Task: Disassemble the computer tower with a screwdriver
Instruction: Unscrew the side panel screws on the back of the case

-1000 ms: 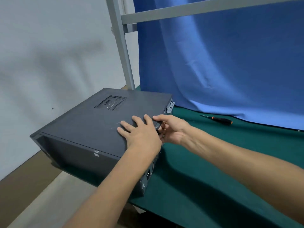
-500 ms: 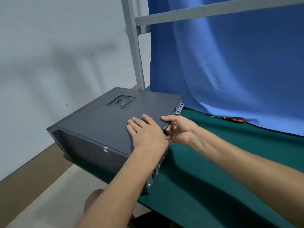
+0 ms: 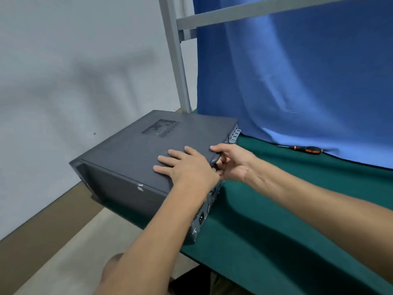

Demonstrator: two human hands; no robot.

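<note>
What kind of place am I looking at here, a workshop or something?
Probably a makeshift repair or demo bench: a table under green cloth, a blue cloth backdrop behind a grey metal frame, and a computer tower lying on its side, with a screwdriver nearby.

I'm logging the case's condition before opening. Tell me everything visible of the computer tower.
The computer tower is a dark grey case, metal by its look, lying on its side at the left end of the green-covered table. Its upward side panel, in place, has a perforated vent. The rear face, with power socket and silver slot covers, points right. The left hand lies flat on the panel; the right hand grips the panel's rear edge.
</note>
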